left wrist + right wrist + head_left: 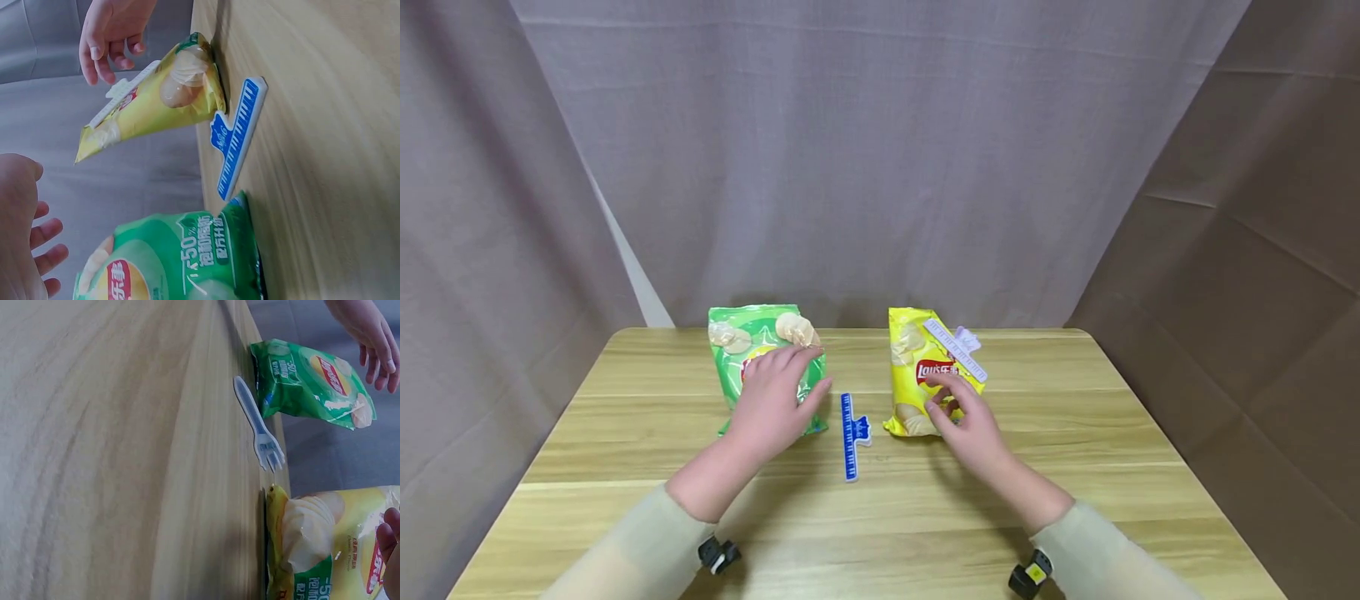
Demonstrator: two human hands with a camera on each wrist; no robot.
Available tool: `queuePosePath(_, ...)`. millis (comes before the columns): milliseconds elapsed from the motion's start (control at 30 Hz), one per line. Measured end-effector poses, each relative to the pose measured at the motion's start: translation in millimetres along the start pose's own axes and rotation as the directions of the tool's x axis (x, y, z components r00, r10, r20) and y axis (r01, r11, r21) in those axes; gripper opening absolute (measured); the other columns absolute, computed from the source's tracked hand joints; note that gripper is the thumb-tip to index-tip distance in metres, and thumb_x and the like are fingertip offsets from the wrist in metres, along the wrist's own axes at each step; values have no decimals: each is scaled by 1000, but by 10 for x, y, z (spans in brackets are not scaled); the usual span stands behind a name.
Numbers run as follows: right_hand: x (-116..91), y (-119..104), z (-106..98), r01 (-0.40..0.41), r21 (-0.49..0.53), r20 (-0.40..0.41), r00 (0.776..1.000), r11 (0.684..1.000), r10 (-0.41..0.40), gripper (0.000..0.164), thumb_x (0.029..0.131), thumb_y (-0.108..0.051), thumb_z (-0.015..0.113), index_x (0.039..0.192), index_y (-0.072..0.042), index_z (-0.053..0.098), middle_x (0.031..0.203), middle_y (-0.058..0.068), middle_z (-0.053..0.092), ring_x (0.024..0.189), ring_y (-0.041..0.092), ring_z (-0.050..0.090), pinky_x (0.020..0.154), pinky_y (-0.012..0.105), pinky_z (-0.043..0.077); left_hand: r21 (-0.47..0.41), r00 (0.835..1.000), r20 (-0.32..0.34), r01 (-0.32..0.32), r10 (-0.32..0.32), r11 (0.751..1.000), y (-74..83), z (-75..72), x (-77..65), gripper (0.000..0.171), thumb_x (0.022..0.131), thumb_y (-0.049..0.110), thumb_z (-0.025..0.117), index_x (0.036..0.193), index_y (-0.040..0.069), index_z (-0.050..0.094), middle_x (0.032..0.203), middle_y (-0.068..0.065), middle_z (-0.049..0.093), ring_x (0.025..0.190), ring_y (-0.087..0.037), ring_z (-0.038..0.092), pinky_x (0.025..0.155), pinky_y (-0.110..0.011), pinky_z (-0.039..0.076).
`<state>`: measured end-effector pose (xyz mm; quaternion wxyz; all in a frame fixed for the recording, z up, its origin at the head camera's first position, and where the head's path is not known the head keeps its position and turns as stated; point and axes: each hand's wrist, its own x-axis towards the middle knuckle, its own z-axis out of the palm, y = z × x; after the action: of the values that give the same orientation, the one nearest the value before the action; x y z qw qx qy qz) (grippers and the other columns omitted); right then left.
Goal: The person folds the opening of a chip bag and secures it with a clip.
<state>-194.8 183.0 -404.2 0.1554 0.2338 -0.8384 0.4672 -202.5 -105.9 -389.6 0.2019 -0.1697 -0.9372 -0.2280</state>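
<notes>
My left hand (771, 404) hovers over a green bag of potato chips (737, 329), its fingers loosely extended. A gap between that hand and the bag shows in the right wrist view. On the other side, my right hand (973, 429) hangs with loosely bent fingers above a yellow bag of potato chips (910, 358), holding nothing. A pale lilac sealing clip (955, 350) lies slantwise across the yellow bag's upper right corner. Between the two bags, a blue and white sealing clip (850, 437) rests on the table.
The wooden table (865, 542) has its far edge just behind the bags. A grey curtain (880, 167) hangs beyond it, and a brownish cloth (1247, 275) hangs along the right side. Small black devices sit on both wrists.
</notes>
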Motion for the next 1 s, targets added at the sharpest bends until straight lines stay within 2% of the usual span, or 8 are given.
queuePosePath(133, -24, 187, 106, -11, 10, 17, 1000, 1000, 11, 38, 89, 8, 65, 127, 4, 58, 118, 22, 62, 91, 26, 59, 75, 32, 53, 16, 1000, -4, 8, -8, 1000, -81, -4, -69, 48, 98, 42, 59, 136, 14, 57, 132, -9, 59, 125, -32, 49, 106, -52, 31)
queuePosePath(267, -48, 306, 181, -53, 13, 47, 998, 998, 53, 37, 92, 1, 67, 127, -3, 60, 119, 12, 63, 93, 19, 58, 76, 30, 53, 28, 1000, 1, 22, -22, 999, -155, -16, -133, 46, 97, 40, 60, 134, 13, 57, 131, -10, 59, 124, -32, 49, 107, -52, 30)
queuePosePath(367, -56, 322, 209, -59, 23, 58, 997, 998, 57, 35, 92, -3, 68, 126, -5, 60, 119, 8, 63, 94, 17, 58, 76, 29, 53, 33, 999, 9, 32, -32, 999, -192, -30, -164, 47, 97, 40, 60, 135, 12, 57, 131, -10, 58, 125, -33, 48, 108, -53, 30)
queuePosePath(533, -59, 316, 251, -49, 27, 66, 997, 998, 47, 33, 92, -2, 68, 124, -3, 61, 116, 11, 64, 92, 18, 60, 75, 28, 54, 29, 999, 11, 36, -37, 999, -225, -61, -192, 47, 97, 40, 61, 134, 11, 58, 131, -11, 58, 125, -33, 48, 107, -53, 31)
queuePosePath(733, -52, 283, 310, -58, 24, 102, 993, 998, 55, 32, 94, -5, 67, 125, -2, 61, 112, 8, 65, 93, 17, 59, 78, 27, 53, 35, 997, 23, 74, -75, 997, -280, -99, -214, 49, 96, 41, 61, 132, 9, 58, 132, -13, 58, 126, -34, 47, 108, -53, 30)
queuePosePath(1000, -10, 237, 449, -100, 44, 155, 984, 994, 92, 35, 94, -4, 65, 129, -7, 60, 112, 3, 65, 93, 16, 60, 81, 29, 52, 32, 996, 4, 90, -90, 995, -376, -176, -205, 48, 96, 39, 62, 133, 8, 57, 133, -14, 57, 127, -35, 46, 107, -56, 29)
